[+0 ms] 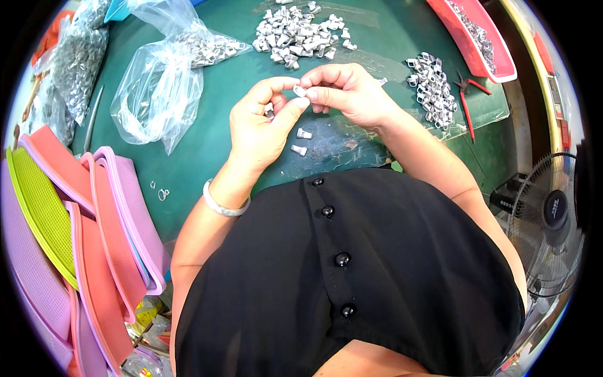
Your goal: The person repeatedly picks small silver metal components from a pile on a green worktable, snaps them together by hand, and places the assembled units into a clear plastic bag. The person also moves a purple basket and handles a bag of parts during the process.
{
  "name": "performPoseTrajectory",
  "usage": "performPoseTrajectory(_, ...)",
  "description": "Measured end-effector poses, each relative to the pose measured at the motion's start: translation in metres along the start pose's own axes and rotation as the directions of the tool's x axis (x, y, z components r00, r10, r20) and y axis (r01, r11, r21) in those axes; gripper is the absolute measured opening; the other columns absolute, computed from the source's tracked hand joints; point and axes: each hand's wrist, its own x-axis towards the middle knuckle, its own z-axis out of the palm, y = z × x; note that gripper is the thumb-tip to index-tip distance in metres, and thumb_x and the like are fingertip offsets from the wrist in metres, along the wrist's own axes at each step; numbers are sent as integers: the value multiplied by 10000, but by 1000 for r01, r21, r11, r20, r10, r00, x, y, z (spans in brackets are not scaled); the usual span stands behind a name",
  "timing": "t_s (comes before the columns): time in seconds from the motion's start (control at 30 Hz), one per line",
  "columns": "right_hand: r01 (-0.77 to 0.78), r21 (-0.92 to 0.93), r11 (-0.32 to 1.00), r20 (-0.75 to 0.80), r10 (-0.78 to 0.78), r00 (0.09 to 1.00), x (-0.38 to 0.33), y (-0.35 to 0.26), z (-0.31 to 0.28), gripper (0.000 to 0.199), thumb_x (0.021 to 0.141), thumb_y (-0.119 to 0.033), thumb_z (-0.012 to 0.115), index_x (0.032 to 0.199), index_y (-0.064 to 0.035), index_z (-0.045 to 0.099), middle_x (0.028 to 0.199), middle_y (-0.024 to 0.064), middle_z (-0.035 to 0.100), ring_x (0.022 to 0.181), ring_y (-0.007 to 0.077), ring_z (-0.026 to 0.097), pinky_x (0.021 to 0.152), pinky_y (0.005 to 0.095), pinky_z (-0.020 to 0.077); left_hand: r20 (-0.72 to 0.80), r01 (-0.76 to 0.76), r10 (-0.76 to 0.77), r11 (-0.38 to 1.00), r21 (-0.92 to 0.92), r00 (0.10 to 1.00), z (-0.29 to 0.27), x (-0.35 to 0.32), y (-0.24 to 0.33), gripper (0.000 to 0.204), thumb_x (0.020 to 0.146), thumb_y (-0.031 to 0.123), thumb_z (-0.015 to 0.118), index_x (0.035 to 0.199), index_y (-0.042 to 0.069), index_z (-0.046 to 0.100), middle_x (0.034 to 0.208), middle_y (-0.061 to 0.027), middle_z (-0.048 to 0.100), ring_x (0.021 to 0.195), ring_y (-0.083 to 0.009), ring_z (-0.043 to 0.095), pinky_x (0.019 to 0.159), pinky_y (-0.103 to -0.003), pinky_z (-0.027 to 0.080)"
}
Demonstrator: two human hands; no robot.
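Left hand (260,125) and right hand (355,97): fingertips pinched together on one small pale part (299,92). Beyond: grey parts (295,34), heaped. Rightward: red-handled pliers (466,103).

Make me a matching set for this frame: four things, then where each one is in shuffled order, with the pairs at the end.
1. small pale-grey piece
2. red-handled metal pliers
3. pale, round bangle
4. black, wire-guarded fan

A. beside the right-hand pile of small grey parts
B. near the picture's right rim
C. between the fingertips of the left hand and right hand
D. around the left forearm

Pairs: 1-C, 2-A, 3-D, 4-B
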Motion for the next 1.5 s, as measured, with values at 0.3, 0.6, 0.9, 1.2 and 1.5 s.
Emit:
performPoseTrajectory(0.3,6,33,999,4,-6,1000,0,3,3,149,831,-119,597,943,-23,615,783,2,605,650,65,523,589,203,429,4,-53,53,999,13,999,1,-3,-2,207,759,4,647,961,14,602,644,92,418,574,12,353,514,-135,279)
performPoseTrajectory(0.6,11,30,999,10,-11,1000,-2,3,3,172,831,-132,602,960,-19,616,778,3,605,653,67,524,594,205,430,6,-43,43,999,-18,999,4,-2,-1,194,781,11,630,972,2,595,662,87,431,582,13,352,527,-130,289)
performPoseTrajectory(0.9,-9,29,1000,9,8,1000,-2,5,3,179,829,-142,604,961,-23,620,775,3,609,644,67,529,583,203,431,16,0,1,1000,-25,1000,3,-1,1,177,793,26,624,966,1,594,665,83,453,584,14,364,527,-128,295)
performPoseTrajectory(1.2,-33,15,999,2,33,999,-2,3,6,173,827,-148,608,945,-22,622,772,5,613,641,63,524,581,199,430,-27,43,-45,996,-76,999,4,-1,-1,146,782,72,649,907,8,609,596,93,418,534,13,346,478,-144,295)
performPoseTrajectory(1.5,-47,-34,998,8,47,999,0,2,7,180,838,-131,589,971,-12,618,788,10,611,661,59,509,632,206,434,10,77,-76,994,-77,997,-2,-3,-2,174,807,52,613,977,13,608,678,87,483,583,23,377,515,-121,286)
